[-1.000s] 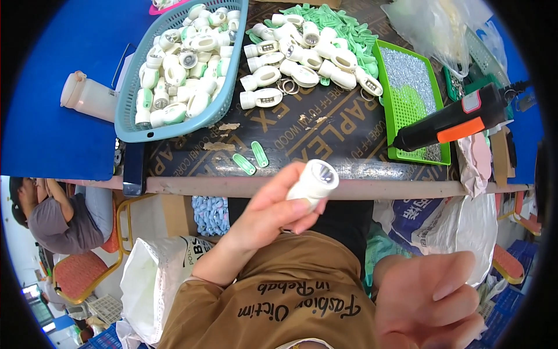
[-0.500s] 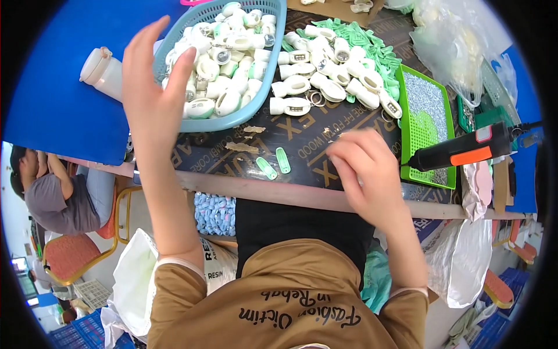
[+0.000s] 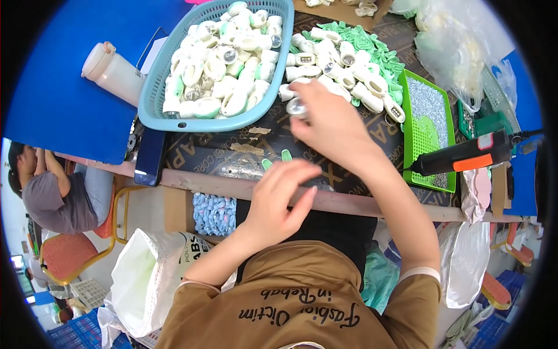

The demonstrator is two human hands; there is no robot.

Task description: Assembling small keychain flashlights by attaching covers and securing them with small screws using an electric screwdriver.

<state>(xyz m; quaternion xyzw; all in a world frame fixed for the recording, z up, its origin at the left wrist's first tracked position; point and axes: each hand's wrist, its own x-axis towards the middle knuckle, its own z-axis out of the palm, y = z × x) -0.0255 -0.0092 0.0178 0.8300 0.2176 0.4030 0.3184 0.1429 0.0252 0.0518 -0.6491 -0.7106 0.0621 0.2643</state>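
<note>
The small white plastic housing (image 3: 296, 107) with a round metal face sits pinched in the fingertips of the right hand (image 3: 332, 125), just right of the blue basket's (image 3: 152, 93) near-right corner, above the dark cardboard mat (image 3: 221, 152). The right hand is closed narrowly around it, thumb and forefinger doing the holding. The left hand (image 3: 278, 200) hovers nearer the body than the basket, at the table's front edge, fingers curled loosely and close together; it appears to hold nothing, though its fingertips reach toward the small green clips (image 3: 276, 159) lying on the mat in front of the basket.

The basket itself is heaped with finished-looking white and pale green pieces. To its right lies a loose pile of white housings (image 3: 343, 72), beyond them a scatter of green parts (image 3: 372, 43), then a green tray (image 3: 430, 122) of tiny metal bits and a black and orange glue gun (image 3: 465, 157). A white bottle (image 3: 113, 70) lies left of the basket.

Judging by this, the step in hand is picking up one housing and one clip for fitting together. The next move likely calls for a fine pinch on a clip and careful alignment with the housing.
</note>
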